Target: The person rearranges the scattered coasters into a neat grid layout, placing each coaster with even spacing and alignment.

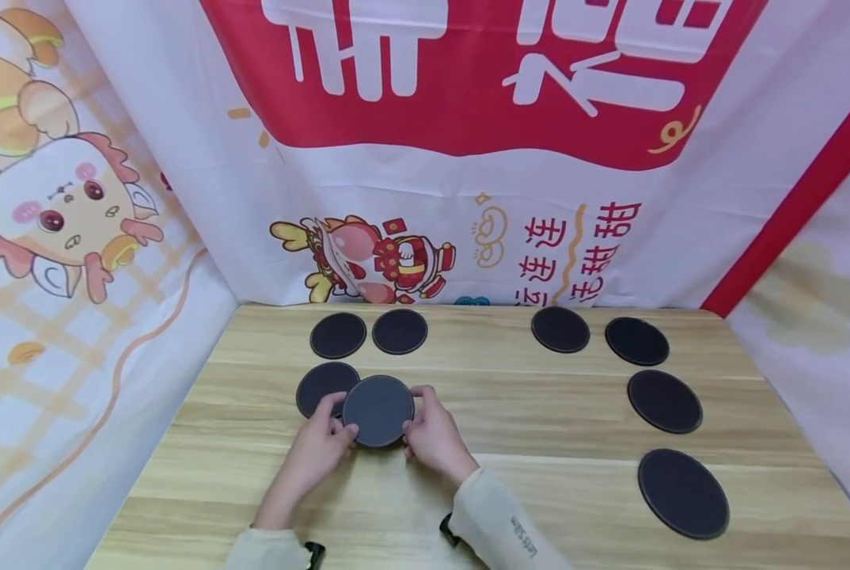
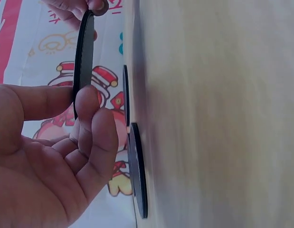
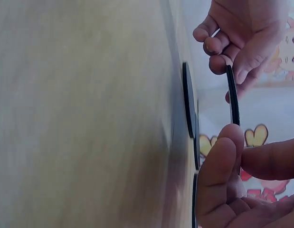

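Note:
A round black coaster [image 1: 378,412] with a thin pale rim line is held between both hands over the left half of the table. My left hand [image 1: 318,450] pinches its left edge between thumb and fingers. On the opposite edge, the thumb and fingers of my right hand [image 1: 435,437] grip it. Both wrist views show this coaster edge-on and raised off the wood. Just behind the left fingers lies another black coaster [image 1: 324,386], partly covered by the held one in the head view.
Two coasters, one [image 1: 338,336] beside another [image 1: 400,332], lie at the back left of the wooden table [image 1: 510,507]. Several more, including one at the front right [image 1: 684,494], curve along the right side. A printed cloth [image 1: 468,178] hangs along the table's back edge.

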The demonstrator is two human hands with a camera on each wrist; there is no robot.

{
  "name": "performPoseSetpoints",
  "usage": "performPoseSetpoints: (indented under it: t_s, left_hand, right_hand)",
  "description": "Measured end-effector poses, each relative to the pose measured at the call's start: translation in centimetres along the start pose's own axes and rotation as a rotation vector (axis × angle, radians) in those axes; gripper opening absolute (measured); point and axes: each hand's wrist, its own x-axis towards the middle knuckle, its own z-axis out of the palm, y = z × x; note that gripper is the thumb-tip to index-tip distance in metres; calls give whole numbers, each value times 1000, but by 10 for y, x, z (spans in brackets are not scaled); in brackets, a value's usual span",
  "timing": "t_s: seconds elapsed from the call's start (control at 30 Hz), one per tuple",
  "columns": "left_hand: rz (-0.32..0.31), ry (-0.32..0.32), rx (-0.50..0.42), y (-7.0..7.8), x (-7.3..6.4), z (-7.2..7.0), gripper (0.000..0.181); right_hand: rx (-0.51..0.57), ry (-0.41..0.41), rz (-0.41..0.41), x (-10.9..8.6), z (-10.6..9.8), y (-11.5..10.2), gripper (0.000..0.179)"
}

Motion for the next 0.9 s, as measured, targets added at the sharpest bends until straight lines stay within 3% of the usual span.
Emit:
performPoseSetpoints:
  t_s: [0.2, 0.4, 0.7, 0.9]
  left_hand:
    - [16, -29, -15, 6, 11, 9, 64]
    - [50, -38, 66, 11, 25, 19, 65]
    - [34, -113, 187, 20, 48, 35, 68]
    - [27, -118, 283, 25, 58, 42, 69]
  right_hand:
    - [-8, 28, 1, 5, -11, 4, 53]
    - [-2, 44, 47, 12, -22, 5, 54]
    - [-51, 38, 111, 27, -37, 11, 53]
    - [-83, 26, 144, 35, -41, 14, 49]
